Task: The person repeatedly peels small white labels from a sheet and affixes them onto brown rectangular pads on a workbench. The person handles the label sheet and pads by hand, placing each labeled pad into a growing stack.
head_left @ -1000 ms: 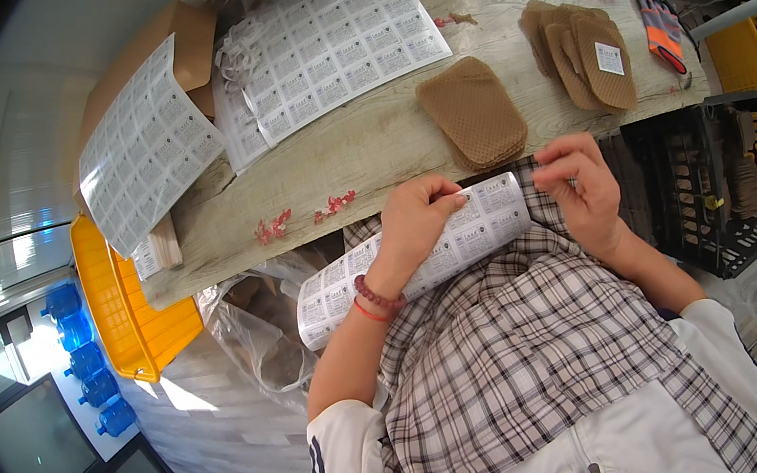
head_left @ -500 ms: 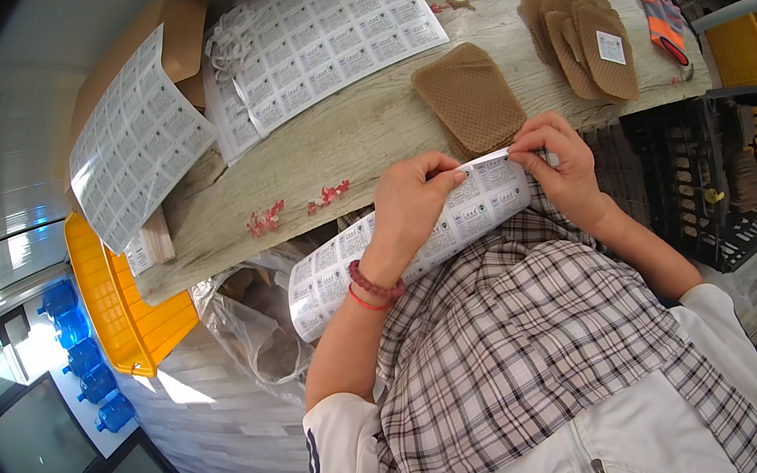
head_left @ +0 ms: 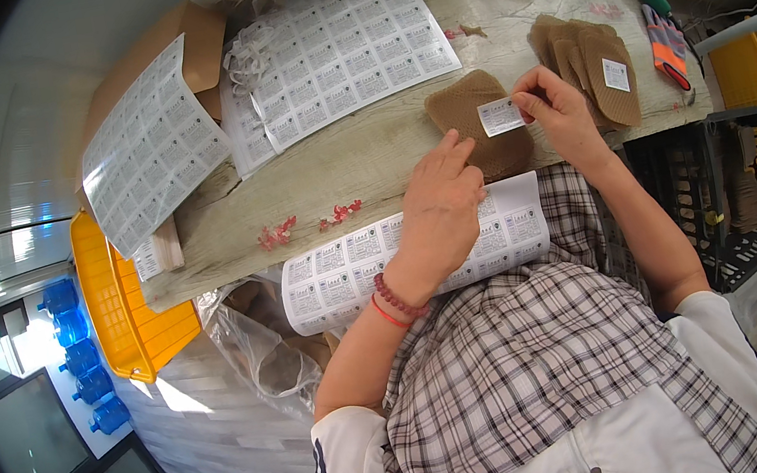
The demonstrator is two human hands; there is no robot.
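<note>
Between the thumb and fingertips of my right hand [head_left: 557,114] is the right end of a small white printed label [head_left: 500,116]. The label lies over a brown textured pad [head_left: 462,106] with rounded corners, near the table's front edge; whether it touches the pad I cannot tell. My left hand [head_left: 445,206] is open, its fingers stretched out toward the pad's lower left edge. Beneath that hand, a sheet of printed labels [head_left: 336,278] rests across my lap against the table edge. To the right lies a pile of similar brown pads [head_left: 574,67], the top one bearing a white label [head_left: 615,74].
More label sheets [head_left: 349,53] spread over the wooden table [head_left: 228,221], with another sheet [head_left: 151,144] leaning on a cardboard box [head_left: 199,42]. An orange and grey glove [head_left: 666,52] lies far right. A yellow crate [head_left: 137,304] stands left, a black crate [head_left: 723,192] right.
A label has come off the lap sheet in my right hand, which moved up over the brown pad. My left hand has let go of the sheet's upper edge and opened out.
</note>
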